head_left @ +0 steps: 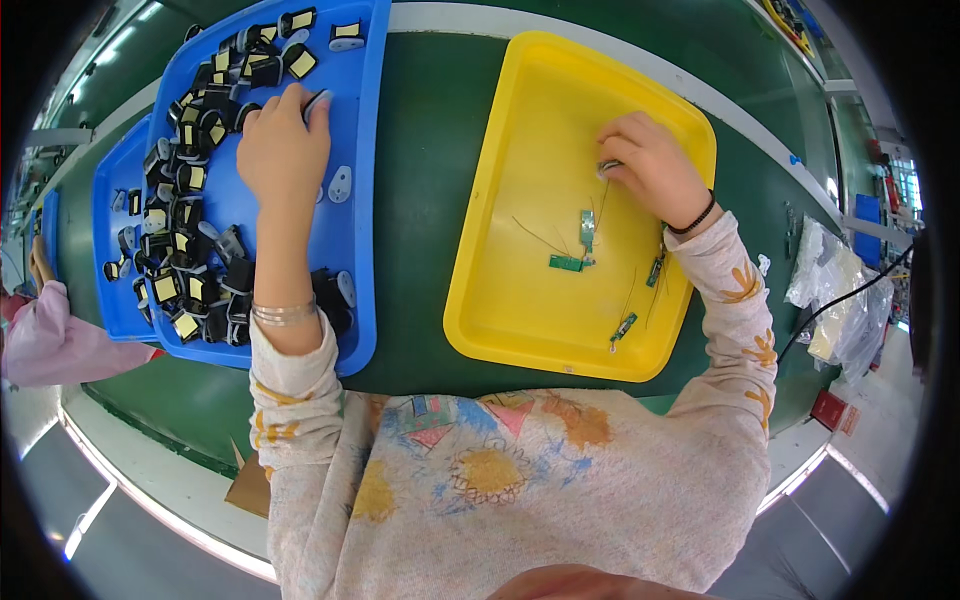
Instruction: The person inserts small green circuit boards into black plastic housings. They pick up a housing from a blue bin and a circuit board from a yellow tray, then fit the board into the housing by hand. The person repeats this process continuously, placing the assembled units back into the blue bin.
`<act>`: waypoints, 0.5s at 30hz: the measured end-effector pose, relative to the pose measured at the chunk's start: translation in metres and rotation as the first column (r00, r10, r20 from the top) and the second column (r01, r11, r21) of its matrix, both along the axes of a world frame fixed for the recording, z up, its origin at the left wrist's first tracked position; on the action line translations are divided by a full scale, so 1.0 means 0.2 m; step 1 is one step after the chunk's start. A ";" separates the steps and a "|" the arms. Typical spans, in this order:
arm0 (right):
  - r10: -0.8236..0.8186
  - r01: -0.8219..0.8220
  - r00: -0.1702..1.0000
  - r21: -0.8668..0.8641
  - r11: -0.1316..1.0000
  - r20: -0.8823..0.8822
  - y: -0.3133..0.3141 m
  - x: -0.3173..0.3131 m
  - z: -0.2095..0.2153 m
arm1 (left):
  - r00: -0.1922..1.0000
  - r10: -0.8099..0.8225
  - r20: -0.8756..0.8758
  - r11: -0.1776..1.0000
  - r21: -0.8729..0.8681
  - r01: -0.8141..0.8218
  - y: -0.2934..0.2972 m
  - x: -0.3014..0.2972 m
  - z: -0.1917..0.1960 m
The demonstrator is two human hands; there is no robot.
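Over the blue tray [362, 230], my left hand [284, 150] is closed, with a small black-and-grey plastic housing [318, 101] between thumb and fingers. Similar housings [190, 215], some with pale yellow pads, crowd the tray's left side. A loose light-grey cover [341, 184] lies right of my left wrist. My right hand [650, 165] pinches a small grey-and-dark piece [608, 167] above the yellow tray [470, 270]; my fingers partly hide it. A thin wire runs below it toward a green circuit board [587, 228]. Several such boards with fine wires lie in the yellow tray.
Both trays rest on a green tabletop [430, 200]. A second blue tray [112, 290] with more housings sits at the far left. Clear plastic bags [845, 300] and a black cable lie at the right edge. Another person's pink sleeve [60, 335] shows at the left.
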State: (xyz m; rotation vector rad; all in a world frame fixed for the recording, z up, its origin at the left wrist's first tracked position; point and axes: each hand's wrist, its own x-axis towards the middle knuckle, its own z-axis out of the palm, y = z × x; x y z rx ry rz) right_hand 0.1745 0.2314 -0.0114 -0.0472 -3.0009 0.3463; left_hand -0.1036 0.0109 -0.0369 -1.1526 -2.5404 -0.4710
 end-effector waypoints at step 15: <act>-0.319 -0.042 0.939 -0.962 0.271 -0.131 -0.56 -0.08 0.20 | -0.209 -0.667 0.715 0.723 0.689 0.049 -0.01 0.60 0.23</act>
